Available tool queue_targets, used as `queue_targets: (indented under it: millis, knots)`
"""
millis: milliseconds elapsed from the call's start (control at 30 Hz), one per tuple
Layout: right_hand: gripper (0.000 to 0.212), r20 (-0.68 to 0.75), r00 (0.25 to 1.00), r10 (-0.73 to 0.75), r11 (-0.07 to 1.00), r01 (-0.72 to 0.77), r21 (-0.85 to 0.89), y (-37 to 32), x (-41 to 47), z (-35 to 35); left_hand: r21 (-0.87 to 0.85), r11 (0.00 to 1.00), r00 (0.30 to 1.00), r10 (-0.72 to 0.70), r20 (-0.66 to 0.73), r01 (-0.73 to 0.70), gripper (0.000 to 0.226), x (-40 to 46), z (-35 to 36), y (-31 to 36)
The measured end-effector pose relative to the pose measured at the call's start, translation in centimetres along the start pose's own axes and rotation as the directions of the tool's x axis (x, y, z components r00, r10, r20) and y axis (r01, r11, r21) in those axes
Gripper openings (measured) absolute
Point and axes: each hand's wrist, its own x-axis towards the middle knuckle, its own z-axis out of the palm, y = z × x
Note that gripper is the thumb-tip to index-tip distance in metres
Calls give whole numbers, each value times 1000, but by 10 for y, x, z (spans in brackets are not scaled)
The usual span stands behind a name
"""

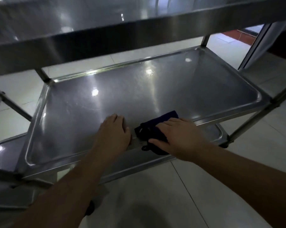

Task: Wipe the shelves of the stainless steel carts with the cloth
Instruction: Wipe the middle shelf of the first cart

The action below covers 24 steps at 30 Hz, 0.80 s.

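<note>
The middle shelf [122,96] of a stainless steel cart fills the view, shiny with light reflections. A dark blue cloth [157,127] lies at the shelf's near edge, its loop hanging over the rim. My right hand [176,139] lies flat on the cloth, fingers spread and thumb along its near side, pressing it to the steel. My left hand [114,130] rests palm down on the shelf's near rim just left of the cloth, holding nothing.
The cart's top shelf [106,27] overhangs close above. A lower shelf [217,130] shows beneath the middle one. Upright posts [257,116] stand at the corners. Part of another cart [1,150] sits at the left. White floor tiles [171,195] surround the cart.
</note>
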Motion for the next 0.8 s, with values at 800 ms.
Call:
queue_targets:
  millis: [800]
  knots:
    - [51, 815, 428, 392, 123, -902, 414, 10, -167, -361, 87, 992, 775, -122, 620, 86, 59, -158, -329, 240]
